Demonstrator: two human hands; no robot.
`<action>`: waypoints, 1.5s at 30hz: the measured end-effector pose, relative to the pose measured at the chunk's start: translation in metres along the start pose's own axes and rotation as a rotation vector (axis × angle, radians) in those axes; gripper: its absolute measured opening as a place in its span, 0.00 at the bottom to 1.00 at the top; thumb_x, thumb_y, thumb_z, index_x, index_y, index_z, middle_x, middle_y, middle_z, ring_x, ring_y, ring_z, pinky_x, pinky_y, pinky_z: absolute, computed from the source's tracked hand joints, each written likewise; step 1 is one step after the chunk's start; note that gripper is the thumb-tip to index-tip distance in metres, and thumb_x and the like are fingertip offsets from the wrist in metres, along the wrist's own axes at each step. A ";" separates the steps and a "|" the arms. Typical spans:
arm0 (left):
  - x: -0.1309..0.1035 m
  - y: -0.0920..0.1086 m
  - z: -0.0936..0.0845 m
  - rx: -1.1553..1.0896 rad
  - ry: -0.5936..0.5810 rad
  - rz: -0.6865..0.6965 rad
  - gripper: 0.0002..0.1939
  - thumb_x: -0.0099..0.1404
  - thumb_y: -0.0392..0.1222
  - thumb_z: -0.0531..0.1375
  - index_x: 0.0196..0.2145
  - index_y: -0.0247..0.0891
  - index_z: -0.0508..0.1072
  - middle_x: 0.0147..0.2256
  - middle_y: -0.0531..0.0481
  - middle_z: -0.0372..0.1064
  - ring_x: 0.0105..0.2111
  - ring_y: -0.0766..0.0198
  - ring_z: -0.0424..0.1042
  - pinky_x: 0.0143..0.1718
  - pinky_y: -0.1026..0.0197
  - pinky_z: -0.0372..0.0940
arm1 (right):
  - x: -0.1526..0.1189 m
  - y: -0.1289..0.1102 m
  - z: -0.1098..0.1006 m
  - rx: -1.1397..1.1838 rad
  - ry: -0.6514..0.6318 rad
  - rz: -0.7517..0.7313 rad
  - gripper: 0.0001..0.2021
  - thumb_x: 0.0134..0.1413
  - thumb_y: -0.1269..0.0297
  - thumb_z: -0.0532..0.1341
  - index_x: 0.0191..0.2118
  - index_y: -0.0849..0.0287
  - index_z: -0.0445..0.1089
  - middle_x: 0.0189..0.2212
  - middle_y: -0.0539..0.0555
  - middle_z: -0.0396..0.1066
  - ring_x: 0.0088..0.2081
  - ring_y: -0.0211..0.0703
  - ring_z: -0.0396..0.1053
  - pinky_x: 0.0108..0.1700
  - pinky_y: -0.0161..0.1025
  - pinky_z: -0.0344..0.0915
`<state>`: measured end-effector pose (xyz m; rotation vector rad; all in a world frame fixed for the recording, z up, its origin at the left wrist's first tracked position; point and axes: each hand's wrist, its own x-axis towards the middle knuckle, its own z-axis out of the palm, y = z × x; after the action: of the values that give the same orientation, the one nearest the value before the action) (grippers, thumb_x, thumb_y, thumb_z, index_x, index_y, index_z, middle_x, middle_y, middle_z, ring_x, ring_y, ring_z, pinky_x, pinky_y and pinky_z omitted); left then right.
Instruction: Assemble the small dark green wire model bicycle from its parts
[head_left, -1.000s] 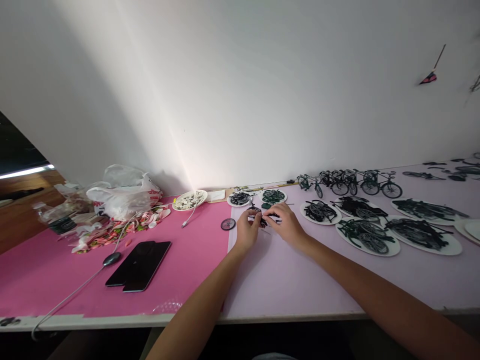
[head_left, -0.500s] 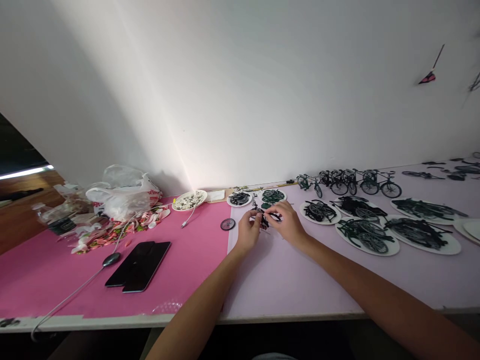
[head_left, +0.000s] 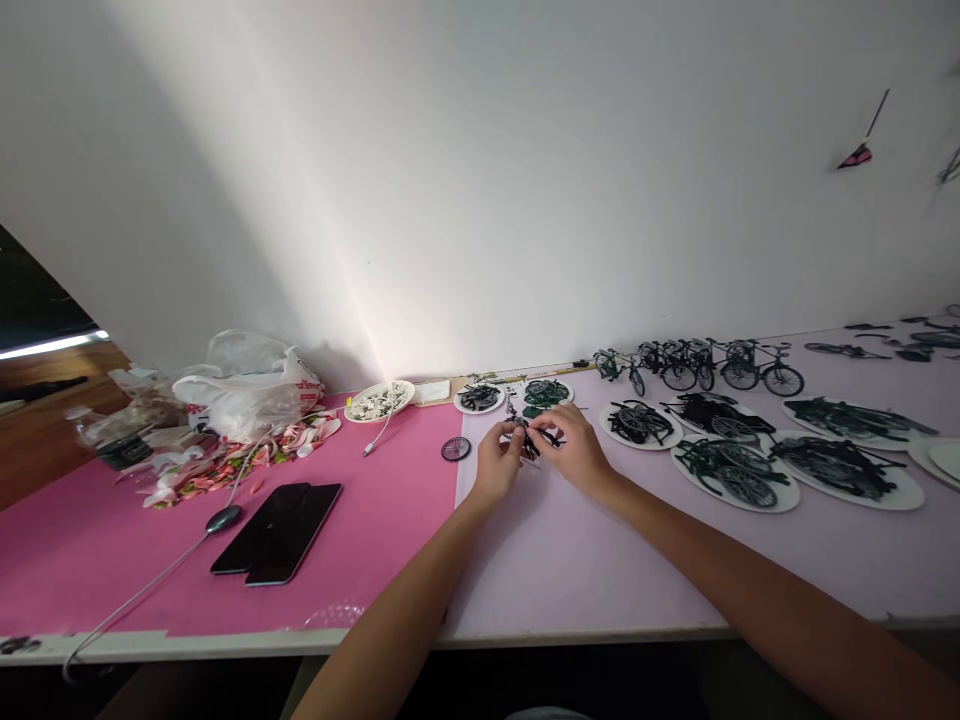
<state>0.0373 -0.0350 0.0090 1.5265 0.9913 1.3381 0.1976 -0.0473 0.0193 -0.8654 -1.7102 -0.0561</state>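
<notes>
Between my hands is a small black model bicycle part [head_left: 531, 446], thin and partly covered by my fingers. My left hand [head_left: 498, 464] pinches it from the left, and my right hand [head_left: 574, 446] grips it from the right with closed fingertips. Which piece each hand holds cannot be made out exactly. Just left of my left hand, a loose black model wheel [head_left: 455, 449] lies flat on the pink surface. Behind my hands stand a plate of black parts [head_left: 480, 398] and a plate of dark green parts [head_left: 546, 393].
Several finished-looking model bicycles [head_left: 761, 370] stand along the wall at right. In front of them are white plates [head_left: 786, 497] heaped with parts. Two dark phones [head_left: 289, 530], a cable [head_left: 142, 590], a plastic bag [head_left: 247, 395] and a plate of white bits [head_left: 379, 401] occupy the left side.
My hands stay in nearly the same place, both still on the small black part. Only slight finger movement shows; everything else on the table is unchanged.
</notes>
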 end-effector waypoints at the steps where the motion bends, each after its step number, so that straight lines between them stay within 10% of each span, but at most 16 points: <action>1: 0.000 0.000 0.000 0.001 0.003 0.002 0.23 0.65 0.61 0.65 0.37 0.36 0.72 0.27 0.48 0.72 0.27 0.63 0.74 0.25 0.66 0.66 | 0.000 -0.001 0.000 0.003 -0.004 -0.002 0.03 0.63 0.67 0.63 0.36 0.53 0.72 0.31 0.53 0.74 0.38 0.50 0.68 0.35 0.44 0.67; 45: 0.011 -0.010 -0.010 -0.062 0.147 0.063 0.23 0.63 0.58 0.67 0.42 0.33 0.78 0.37 0.43 0.77 0.27 0.64 0.75 0.27 0.62 0.71 | -0.007 -0.002 0.002 0.129 -0.210 0.076 0.16 0.59 0.68 0.65 0.52 0.51 0.69 0.49 0.57 0.74 0.52 0.51 0.72 0.48 0.49 0.73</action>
<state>0.0279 -0.0199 0.0035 1.4396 0.9898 1.5300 0.1951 -0.0514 0.0131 -0.8627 -1.8520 0.2011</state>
